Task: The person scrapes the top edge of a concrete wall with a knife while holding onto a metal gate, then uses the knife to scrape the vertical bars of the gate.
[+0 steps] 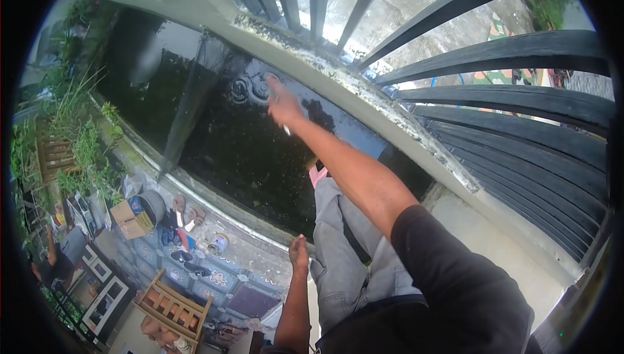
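My right hand (284,108) reaches out over the dark water of a walled pond (227,136), its fingers pointing away and partly blurred. A small white object (287,130) sticks out from under its palm edge. Ring ripples (250,88) spread on the surface just by the fingertips. My left hand (298,252) is closed beside my grey trousers (341,269), close to the pond's near rim; what its curled fingers hold, if anything, is hidden. Something pink (316,175) shows at the trouser hem.
Dark railing slats (494,101) rise from the pale wall (390,113) on the right. Along the left rim are plants (88,139), a cardboard box (132,217), a tin can (218,244) and several shoes (188,214). A wooden chair (172,308) and a person (55,263) are farther left.
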The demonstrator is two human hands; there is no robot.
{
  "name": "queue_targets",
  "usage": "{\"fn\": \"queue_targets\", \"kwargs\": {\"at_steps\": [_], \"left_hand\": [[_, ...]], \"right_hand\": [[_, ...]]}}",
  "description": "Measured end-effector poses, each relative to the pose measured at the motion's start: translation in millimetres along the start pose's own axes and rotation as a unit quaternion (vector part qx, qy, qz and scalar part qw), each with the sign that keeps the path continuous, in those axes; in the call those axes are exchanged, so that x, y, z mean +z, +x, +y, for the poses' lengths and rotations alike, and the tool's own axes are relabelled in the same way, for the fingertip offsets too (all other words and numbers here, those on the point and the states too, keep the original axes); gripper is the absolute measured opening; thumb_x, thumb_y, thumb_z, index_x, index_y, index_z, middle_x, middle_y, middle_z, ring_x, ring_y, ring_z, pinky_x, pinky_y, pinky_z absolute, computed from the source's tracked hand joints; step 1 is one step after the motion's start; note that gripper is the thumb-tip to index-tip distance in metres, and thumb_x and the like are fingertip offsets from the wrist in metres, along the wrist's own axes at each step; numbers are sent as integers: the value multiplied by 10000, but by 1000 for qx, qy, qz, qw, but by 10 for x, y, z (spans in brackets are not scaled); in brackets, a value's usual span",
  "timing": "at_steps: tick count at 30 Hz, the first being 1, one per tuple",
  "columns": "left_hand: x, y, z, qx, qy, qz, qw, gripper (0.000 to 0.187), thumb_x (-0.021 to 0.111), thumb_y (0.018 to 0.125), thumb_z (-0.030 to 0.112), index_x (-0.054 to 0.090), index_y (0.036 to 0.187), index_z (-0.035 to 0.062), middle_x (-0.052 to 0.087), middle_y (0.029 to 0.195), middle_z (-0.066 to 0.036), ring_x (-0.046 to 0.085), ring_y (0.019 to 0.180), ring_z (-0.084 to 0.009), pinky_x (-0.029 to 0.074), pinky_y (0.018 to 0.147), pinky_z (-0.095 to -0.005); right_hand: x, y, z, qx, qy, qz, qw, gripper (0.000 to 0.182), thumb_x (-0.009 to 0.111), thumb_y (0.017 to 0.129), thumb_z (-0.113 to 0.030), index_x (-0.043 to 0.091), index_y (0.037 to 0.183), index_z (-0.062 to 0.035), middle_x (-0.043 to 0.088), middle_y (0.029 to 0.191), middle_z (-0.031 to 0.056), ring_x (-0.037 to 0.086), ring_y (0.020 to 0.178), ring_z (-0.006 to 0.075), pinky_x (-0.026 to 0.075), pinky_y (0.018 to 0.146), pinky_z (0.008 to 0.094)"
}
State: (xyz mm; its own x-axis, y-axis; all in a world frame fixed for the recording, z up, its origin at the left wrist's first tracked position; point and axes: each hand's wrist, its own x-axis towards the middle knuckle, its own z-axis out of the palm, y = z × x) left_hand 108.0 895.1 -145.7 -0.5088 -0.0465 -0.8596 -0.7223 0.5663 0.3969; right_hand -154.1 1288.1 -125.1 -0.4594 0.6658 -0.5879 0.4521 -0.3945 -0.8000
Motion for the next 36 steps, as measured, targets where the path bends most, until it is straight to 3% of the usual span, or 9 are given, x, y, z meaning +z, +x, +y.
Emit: {"fn": "queue_targets", "kwargs": {"at_steps": [2,5,11,13,15,26,29,31,36], "left_hand": [[66,-49,-1,17,5,-5,1000,376,658,974,363,687,1090,7,660,957,-40,590,921,-163,469,869,-322],[132,-54,69,2,-3,-4,1000,404,657,970,397,687,1080,9,653,947,-37,585,901,-156,470,855,-316],[320,-96,528,18,22,-26,999,462,650,966,436,679,1124,3,673,980,-56,603,925,-166,475,877,-316],[295,5,570,22,36,-29,999,475,648,967,440,670,1146,0,690,1021,-73,615,949,-175,480,894,-323],[235,121,513,20,71,-75,994,552,627,955,527,610,1273,75,667,1240,-76,610,1087,-208,470,857,-357],[59,31,348,-2,44,-32,999,466,674,949,445,684,1129,16,691,1037,-80,611,924,-178,490,871,-331],[38,20,315,12,41,-28,999,469,669,949,441,686,1126,6,693,1019,-83,608,915,-180,489,855,-336],[-2,80,171,27,49,-45,997,491,660,950,446,680,1136,-9,697,1035,-93,614,927,-191,485,863,-341],[16,90,177,20,45,-42,998,509,650,955,454,674,1138,-20,701,1055,-102,627,951,-208,485,876,-342]], "right_hand": [[-72,-39,286,-158,-146,-126,968,694,541,954,-134,263,1569,-296,646,1221,295,653,1092,444,484,1005,486],[-353,-422,362,-146,-77,69,984,668,560,943,-114,324,1565,-179,665,1148,210,687,739,238,544,790,382],[-922,-727,231,-121,-44,208,969,651,492,948,-84,280,1564,-82,679,1078,219,673,716,270,524,796,400],[-971,-564,-33,-151,-46,201,967,694,492,942,-88,208,1575,-68,555,1261,406,600,1074,539,441,960,520],[-948,-218,-130,-84,-25,204,975,717,507,941,-90,178,1577,-41,614,1154,383,617,1023,528,444,938,534],[-915,-716,128,-39,-222,144,963,732,495,945,-113,145,1585,-49,681,862,280,659,788,479,488,799,564],[-942,-805,84,-120,-74,148,979,581,464,1000,-155,252,1524,-20,692,841,226,679,677,372,536,661,511],[-1066,-663,-368,-28,144,109,983,397,401,1054,-204,365,1389,6,692,874,183,660,576,247,519,484,418],[-1077,149,-534,88,374,151,911,257,354,1074,-262,432,1180,-41,638,955,148,566,531,188,455,426,335]]}}
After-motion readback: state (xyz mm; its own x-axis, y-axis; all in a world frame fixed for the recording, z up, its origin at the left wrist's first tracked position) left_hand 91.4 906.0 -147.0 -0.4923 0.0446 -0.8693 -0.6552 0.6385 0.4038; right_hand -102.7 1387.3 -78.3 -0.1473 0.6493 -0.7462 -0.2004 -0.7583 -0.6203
